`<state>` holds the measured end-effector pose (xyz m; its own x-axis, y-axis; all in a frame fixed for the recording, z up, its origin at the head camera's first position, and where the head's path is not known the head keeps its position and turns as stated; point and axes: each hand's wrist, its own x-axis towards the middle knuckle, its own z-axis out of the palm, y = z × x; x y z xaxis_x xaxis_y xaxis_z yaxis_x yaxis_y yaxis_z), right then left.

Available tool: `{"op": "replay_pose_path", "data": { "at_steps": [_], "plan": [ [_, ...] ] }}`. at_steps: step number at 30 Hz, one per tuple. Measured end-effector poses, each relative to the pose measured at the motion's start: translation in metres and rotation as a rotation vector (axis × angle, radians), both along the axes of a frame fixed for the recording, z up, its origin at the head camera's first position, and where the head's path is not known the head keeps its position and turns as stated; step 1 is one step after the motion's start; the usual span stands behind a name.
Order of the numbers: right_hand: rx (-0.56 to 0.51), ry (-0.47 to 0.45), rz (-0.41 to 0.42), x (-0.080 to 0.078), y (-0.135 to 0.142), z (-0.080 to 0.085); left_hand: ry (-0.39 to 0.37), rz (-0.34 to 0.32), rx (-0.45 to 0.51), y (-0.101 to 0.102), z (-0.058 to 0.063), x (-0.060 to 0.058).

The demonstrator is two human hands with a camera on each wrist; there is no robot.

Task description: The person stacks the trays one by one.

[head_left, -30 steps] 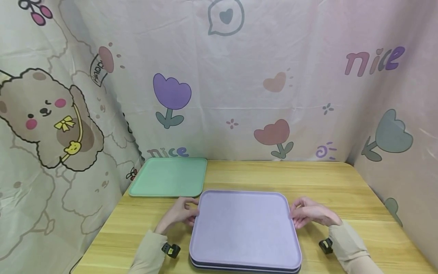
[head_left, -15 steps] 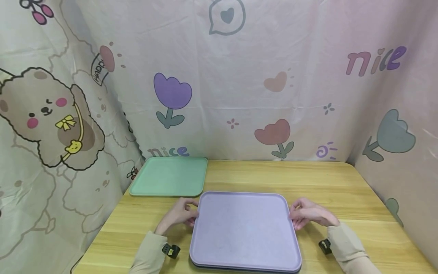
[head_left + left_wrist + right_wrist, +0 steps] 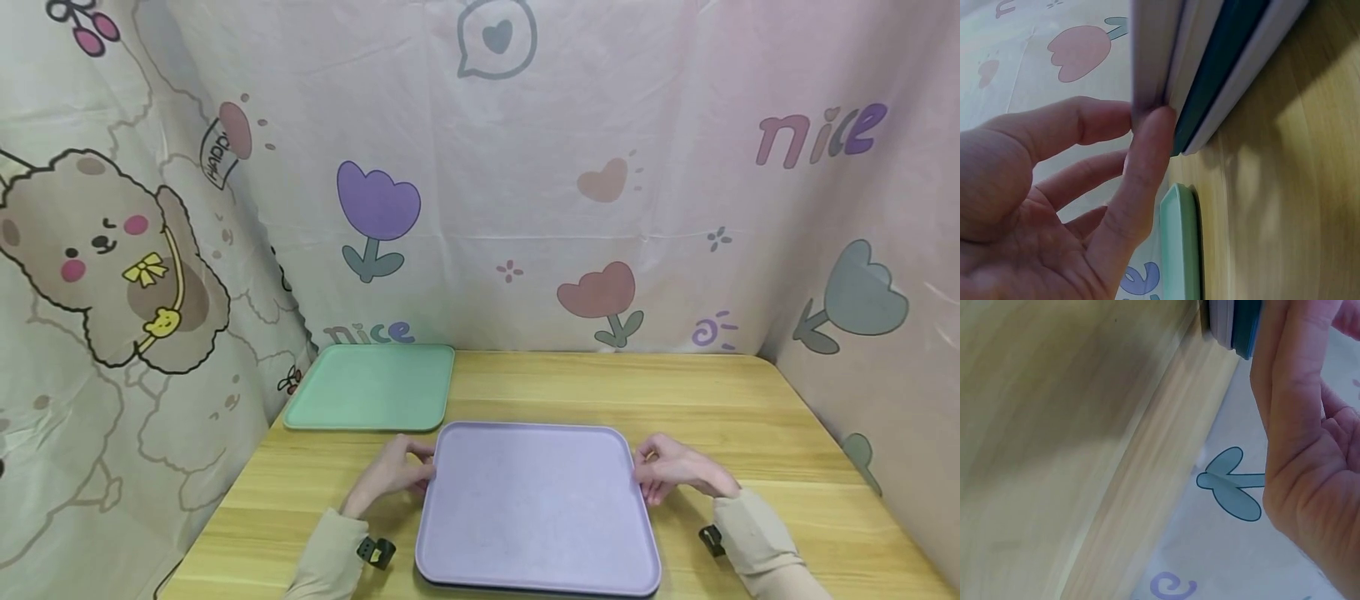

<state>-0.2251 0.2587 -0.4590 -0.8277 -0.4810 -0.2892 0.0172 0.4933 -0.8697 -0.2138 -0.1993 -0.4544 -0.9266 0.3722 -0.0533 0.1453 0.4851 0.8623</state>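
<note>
A lavender tray (image 3: pixel 540 504) lies on top of a stack in front of me. My left hand (image 3: pixel 392 471) pinches its left edge; in the left wrist view the thumb tip sits under that tray's rim (image 3: pixel 1152 50) and the index finger is against it. Below come a whitish tray (image 3: pixel 1197 37), a teal tray (image 3: pixel 1225 56) and a pale lavender tray (image 3: pixel 1250 75). At the right edge, my right hand (image 3: pixel 678 467) holds the top tray between thumb and fingers. The right wrist view hides its fingertips but shows the teal tray's corner (image 3: pixel 1247 328) beside the hand.
A light green tray (image 3: pixel 371 387) lies at the back left of the wooden table (image 3: pixel 600 387). Patterned cloth (image 3: pixel 487 167) hangs behind the table and along both sides.
The top lavender tray's far edge has shifted slightly toward me, and less of the lower trays shows at the front. Both hands keep hold of its sides.
</note>
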Motion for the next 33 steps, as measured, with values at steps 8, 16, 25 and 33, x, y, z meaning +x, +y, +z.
{"op": "replay_pose_path", "data": {
  "at_steps": [8,16,25,33],
  "plan": [
    [0.012,0.005,0.015,0.0002,0.0003,0.0007,-0.007,0.003,-0.010,0.0007,-0.0001,-0.0004],
    [0.011,0.004,0.019,-0.0008,0.0021,0.0004,-0.035,0.018,0.003,0.0022,0.0008,0.0006],
    [-0.019,-0.028,0.039,-0.0002,0.0038,0.0007,-0.067,0.026,0.007,0.0004,-0.0029,-0.0006],
    [-0.019,-0.058,0.045,-0.0014,0.0053,0.0018,-0.088,0.001,0.037,-0.0021,-0.0042,-0.0024]
  ]
}}
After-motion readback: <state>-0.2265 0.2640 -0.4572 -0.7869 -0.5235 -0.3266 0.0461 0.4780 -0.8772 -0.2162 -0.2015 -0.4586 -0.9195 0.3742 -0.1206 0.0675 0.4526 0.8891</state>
